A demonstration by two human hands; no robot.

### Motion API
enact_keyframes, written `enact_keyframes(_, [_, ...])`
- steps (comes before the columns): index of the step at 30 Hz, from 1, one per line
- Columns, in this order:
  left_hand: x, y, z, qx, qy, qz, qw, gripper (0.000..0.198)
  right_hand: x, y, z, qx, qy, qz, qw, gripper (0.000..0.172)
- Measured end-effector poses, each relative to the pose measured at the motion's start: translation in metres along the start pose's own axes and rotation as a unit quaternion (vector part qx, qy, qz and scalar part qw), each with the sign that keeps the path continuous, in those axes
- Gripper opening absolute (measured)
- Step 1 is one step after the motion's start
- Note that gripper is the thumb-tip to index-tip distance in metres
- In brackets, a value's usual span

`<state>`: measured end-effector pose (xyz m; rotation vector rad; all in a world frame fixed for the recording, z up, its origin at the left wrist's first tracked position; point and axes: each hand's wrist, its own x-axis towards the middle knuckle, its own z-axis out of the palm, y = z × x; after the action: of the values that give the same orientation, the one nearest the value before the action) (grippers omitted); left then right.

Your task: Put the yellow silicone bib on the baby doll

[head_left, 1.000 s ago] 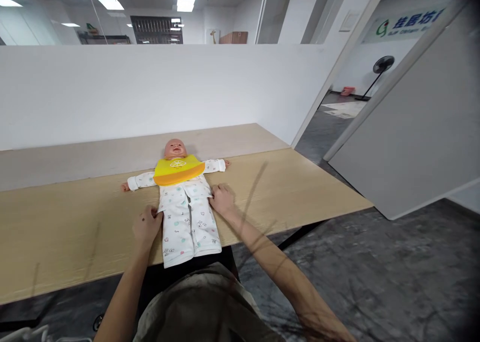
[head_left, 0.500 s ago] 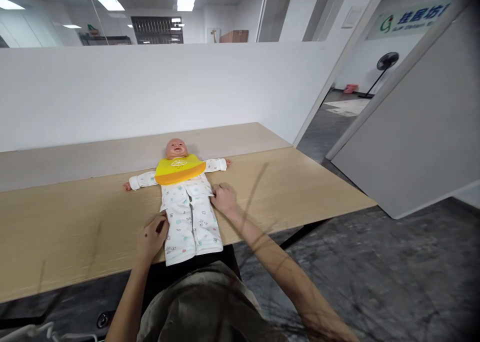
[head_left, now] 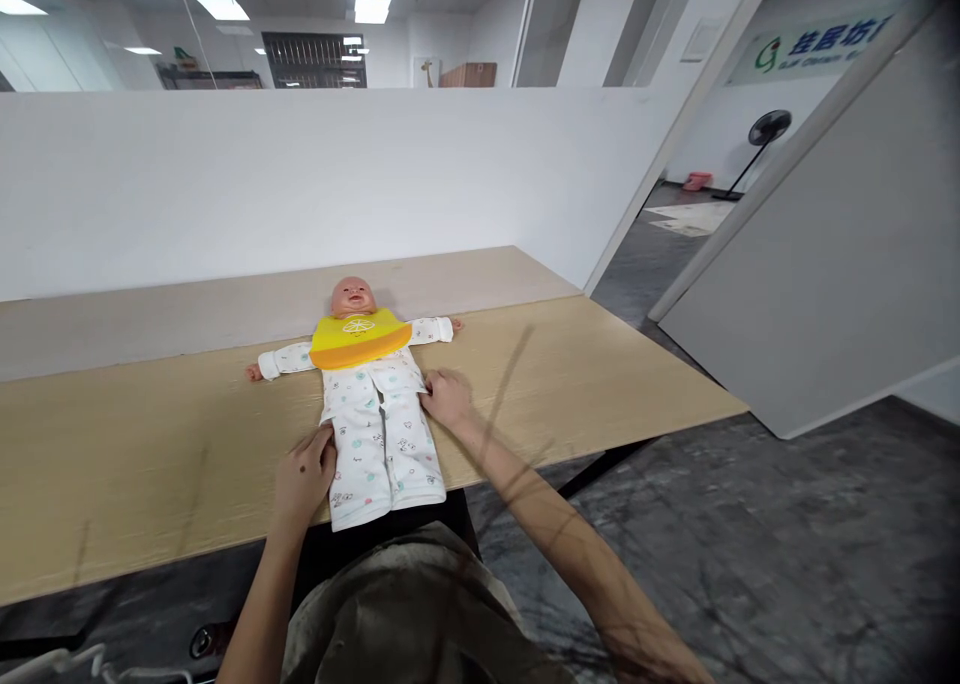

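A baby doll (head_left: 354, 297) lies face up on the table, arms spread, in a white printed baby outfit (head_left: 360, 444) with long sleeves and trouser legs. A yellow bib (head_left: 360, 339) with an orange lower pocket covers its chest. My left hand (head_left: 306, 469) is at the outfit's left edge, by the upper trouser leg, fingers curled in against the cloth. At the opposite hip, my right hand (head_left: 448, 398) pinches the cloth edge between thumb and fingers. A dark gap shows between the trouser legs, whose ends reach the table's front edge.
The wooden table (head_left: 570, 364) runs wide to both sides, its front edge close to my body. A white partition (head_left: 300, 184) stands behind it. To the right are a grey panel (head_left: 825, 264) and an opening, with a standing fan (head_left: 769, 127) beyond.
My left hand's fingers have drawn closer together and the hand has turned slightly at the cloth. My right hand, the doll and the bib stay in place.
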<state>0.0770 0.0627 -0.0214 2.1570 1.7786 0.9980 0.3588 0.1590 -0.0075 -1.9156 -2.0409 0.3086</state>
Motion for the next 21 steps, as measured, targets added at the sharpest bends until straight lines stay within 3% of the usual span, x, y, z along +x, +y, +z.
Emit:
enact_keyframes(9, [0.001, 0.002, -0.002, -0.007, -0.006, -0.029, 1.000, 0.031, -0.007, 0.005, -0.004, 0.052, 0.027, -0.023, 0.998, 0.012])
enact_keyframes(13, [-0.009, 0.005, -0.005, -0.042, 0.048, -0.038, 0.997, 0.025, -0.027, 0.012, 0.000, 0.149, 0.046, -0.017, 0.988, 0.011])
enact_keyframes(16, [-0.045, 0.020, 0.000, -0.034, 0.092, 0.006, 0.995, 0.024, -0.044, 0.021, 0.007, 0.218, 0.065, -0.017, 0.974, 0.014])
enact_keyframes(21, [-0.126, 0.062, 0.023, -0.030, 0.041, 0.141, 0.989, 0.027, -0.055, 0.030, 0.015, 0.318, 0.100, -0.038, 0.942, 0.014])
